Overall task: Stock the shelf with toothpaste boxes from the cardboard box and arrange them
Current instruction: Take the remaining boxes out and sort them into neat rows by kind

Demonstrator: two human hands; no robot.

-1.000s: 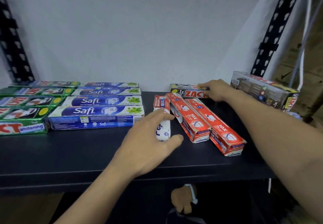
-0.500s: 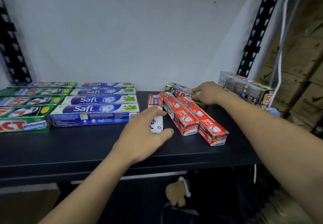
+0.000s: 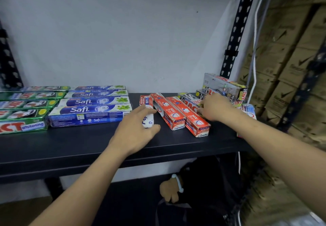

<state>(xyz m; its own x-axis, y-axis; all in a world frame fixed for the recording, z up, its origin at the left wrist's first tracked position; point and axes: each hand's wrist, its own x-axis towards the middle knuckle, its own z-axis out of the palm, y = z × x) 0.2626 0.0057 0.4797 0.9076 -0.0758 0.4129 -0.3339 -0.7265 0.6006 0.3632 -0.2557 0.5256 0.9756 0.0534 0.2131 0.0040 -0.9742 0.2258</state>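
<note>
**A:** Where is the toothpaste box being handled?

**B:** A red-and-white box (image 3: 149, 119) lies flat on the black shelf (image 3: 70, 146), just left of the pair of red boxes (image 3: 172, 111) and nearly parallel to them. The left hand (image 3: 135, 128) is on it: the forefinger lies along its top and the thumb curls against its near end, so the fingers (image 3: 146, 108) hold it.

**A:** And the other hand?

**B:** The right hand (image 3: 215, 109) is just right of the red pair, towards the back. Its fingers are curled down onto a black ZACT box (image 3: 189, 100), which touches the far right side of the pair and lies at a slant to it.

**A:** What else is on the shelf?

**B:** The red pair lies side by side and touching, angled, with the near ends pointing right. Behind and to the right of it, more black ZACT boxes (image 3: 224, 88) are stacked by the black upright post (image 3: 236, 31). Well to the left of the pair are rows of blue Safi boxes (image 3: 91, 109), and further left are green ZACT boxes (image 3: 23, 112).

**A:** And around the shelf?

**B:** A pale wall (image 3: 123, 40) stands behind the pair. Far to the right are brown cardboard cartons (image 3: 291, 58) and a white cable (image 3: 254, 58). Below the pair, under the shelf, there is a dark bag (image 3: 211, 181) with a tan plush toy (image 3: 169, 190).
</note>
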